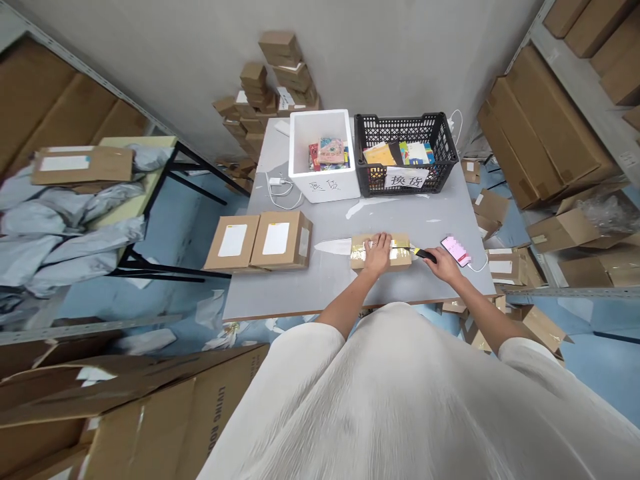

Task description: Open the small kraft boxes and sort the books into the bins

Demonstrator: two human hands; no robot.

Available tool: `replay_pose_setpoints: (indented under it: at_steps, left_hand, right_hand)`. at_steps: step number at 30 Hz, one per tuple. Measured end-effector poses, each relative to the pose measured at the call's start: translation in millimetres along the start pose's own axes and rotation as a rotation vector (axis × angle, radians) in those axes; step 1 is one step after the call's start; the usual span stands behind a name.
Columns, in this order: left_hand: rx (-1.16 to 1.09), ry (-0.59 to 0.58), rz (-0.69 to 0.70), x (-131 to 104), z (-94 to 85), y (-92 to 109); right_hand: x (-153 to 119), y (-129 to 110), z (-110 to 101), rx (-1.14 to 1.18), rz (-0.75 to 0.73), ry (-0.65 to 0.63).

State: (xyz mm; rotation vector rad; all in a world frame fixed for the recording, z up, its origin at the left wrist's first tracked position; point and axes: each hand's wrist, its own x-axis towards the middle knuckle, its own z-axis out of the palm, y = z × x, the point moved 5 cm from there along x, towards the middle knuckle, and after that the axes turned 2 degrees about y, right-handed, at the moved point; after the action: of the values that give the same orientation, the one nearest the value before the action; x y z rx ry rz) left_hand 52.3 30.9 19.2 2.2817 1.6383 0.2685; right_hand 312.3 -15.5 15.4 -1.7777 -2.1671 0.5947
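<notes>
A small cardboard box point(356, 261) with shiny tape along its top lies near the front of the grey table. My left hand point(379, 255) rests on this box, fingers outstretched and pressed down on the taped top. In my right hand point(443, 265) is a utility knife point(424, 255) with a black and yellow handle, its tip at the box's right end, on the line of the tape. A phone point(455, 251) with a lit pink screen lies just beyond my right hand, a white cable running from it. Left of the box is a white torn patch or sheet point(333, 247).
Two labelled cardboard boxes point(278, 241) stand side by side at the table's left. At the back are a white foam box point(324, 187) and a black plastic crate point(434, 180), both holding booklets. Grey parcels point(55, 220) lie on a side table. Cartons point(543, 133) crowd the right.
</notes>
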Motion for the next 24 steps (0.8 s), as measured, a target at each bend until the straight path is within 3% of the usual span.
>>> replay_pose_setpoints:
  at_steps: [6, 14, 16, 20, 24]
  left_hand:
    - [-0.008, 0.005, 0.0, 0.1, 5.6, -1.5]
    - [0.001, 0.001, 0.011, 0.1, 4.6, -4.9]
    - [0.01, 0.002, 0.008, -0.4, 5.8, -5.8]
    - [0.031, 0.001, -0.008, -1.4, 8.9, -5.6]
    - [0.034, 0.003, -0.024, -0.3, 9.3, -3.6]
  right_hand:
    - [-3.5, 12.0, -1.7, 0.044, 0.015, 0.012]
    - [6.0, 11.1, 4.6, 0.132, -0.034, -0.001]
    - [9.1, 19.4, -1.1, 0.13, -0.058, 0.029]
    - [13.4, 51.5, -30.9, 0.131, 0.007, 0.239]
    - [23.6, 55.2, -33.8, 0.123, -0.022, 0.145]
